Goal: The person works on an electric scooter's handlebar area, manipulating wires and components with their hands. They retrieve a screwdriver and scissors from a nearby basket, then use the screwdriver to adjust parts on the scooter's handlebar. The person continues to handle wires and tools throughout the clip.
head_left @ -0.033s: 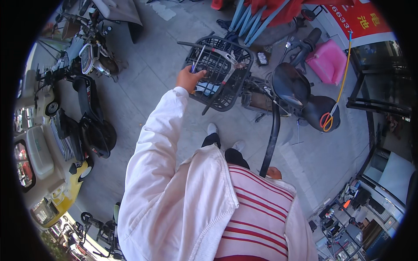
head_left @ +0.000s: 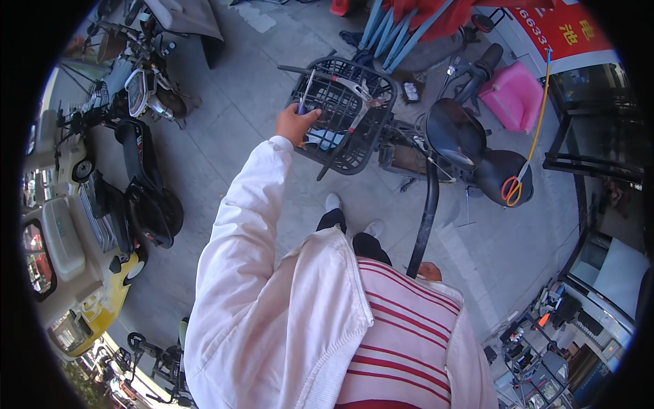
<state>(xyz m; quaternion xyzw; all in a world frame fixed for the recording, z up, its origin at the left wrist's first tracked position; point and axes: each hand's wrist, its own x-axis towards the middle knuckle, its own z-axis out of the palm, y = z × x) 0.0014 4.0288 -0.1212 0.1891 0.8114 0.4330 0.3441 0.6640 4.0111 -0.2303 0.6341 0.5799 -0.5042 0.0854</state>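
My left hand is closed on a screwdriver with a blue handle and slim metal shaft, over the black grid basket. A silver tool with red parts and a light-blue item lie in the basket. A black bar runs down from beside a round black part toward my body. My right hand shows only partly beside that bar's lower end, its fingers mostly hidden. Orange-and-yellow looped handles rest on a black seat.
Scooters and a motorbike stand at left, with a yellow vehicle behind. Blue folded poles under red fabric lie at the top. A pink padded object, a red sign and dark-framed glass are at right.
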